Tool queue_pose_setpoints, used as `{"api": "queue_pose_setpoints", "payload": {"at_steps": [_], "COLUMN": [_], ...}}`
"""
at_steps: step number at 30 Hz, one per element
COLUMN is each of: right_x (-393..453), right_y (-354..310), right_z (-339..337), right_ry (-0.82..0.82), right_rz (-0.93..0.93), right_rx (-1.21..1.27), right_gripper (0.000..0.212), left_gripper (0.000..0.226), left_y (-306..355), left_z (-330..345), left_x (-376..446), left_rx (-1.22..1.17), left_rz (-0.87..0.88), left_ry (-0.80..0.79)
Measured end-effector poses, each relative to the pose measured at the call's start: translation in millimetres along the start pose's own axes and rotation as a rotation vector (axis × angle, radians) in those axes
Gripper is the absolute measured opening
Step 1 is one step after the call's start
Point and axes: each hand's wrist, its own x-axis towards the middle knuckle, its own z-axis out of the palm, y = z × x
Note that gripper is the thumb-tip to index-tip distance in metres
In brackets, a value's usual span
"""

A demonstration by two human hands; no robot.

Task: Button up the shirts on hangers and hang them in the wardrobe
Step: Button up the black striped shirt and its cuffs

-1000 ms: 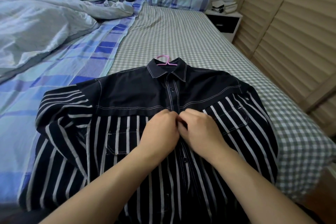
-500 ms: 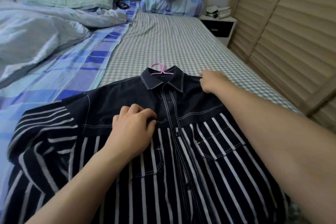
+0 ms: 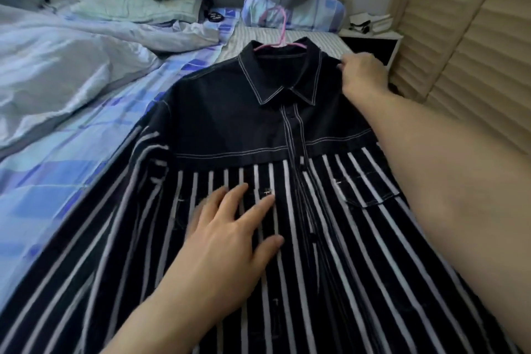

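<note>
shirt fills centre frame on the bed, right hand gripping its shoulder upper right, left hand spread flat on the stripes; risk: one-sided lift tips the pink hanger out of the collar.

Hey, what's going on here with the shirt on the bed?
A person is handling a dark striped shirt on a pink hanger, over the bed. The left hand lies flat, fingers spread, on the striped front. The right hand grips the shirt's shoulder beside the collar. The front placket looks closed, and the hanger hook stands up above the collar.
</note>
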Motion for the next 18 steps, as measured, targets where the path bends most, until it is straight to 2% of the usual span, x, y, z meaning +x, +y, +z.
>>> {"api": "queue_pose_setpoints", "payload": {"at_steps": [1,3,5,7,10,13,14,16,18], "right_x": [-2,-31,-62,-80,-112,-195,-232,-307,-373], "right_y": [0,-5,-6,-4,-12,-25,-27,-24,-12], "right_z": [12,44,65,58,5,-59,-79,-108,-114], "right_ry": [-0.069,-0.348,-0.555,-0.557,-0.448,-0.288,-0.244,-0.272,-0.367], "right_rz": [0.016,0.066,0.056,0.005,-0.106,-0.248,-0.273,-0.297,-0.259], "right_rx": [-0.082,-0.267,-0.307,-0.288,-0.237,0.098,0.209,0.308,0.282], "right_gripper": [0.033,0.042,0.049,0.051,0.045,0.030,0.022,0.011,0.020], "left_gripper": [0.069,0.068,0.068,0.074,0.090,0.096,0.092,0.073,0.047], "left_y": [-1,-3,-5,-7,-6,7,13,26,37], "left_z": [6,19,26,28,18,6,4,1,1], "left_x": [1,4,9,13,13,3,-4,-27,-53], "left_rx": [0.023,0.043,0.046,0.036,-0.005,-0.019,-0.002,0.021,0.006], "left_rz": [-0.008,-0.017,-0.033,-0.031,-0.025,-0.044,-0.027,0.031,0.071], "left_ry": [-0.059,-0.135,-0.195,-0.248,-0.307,-0.275,-0.240,-0.138,-0.006]}}
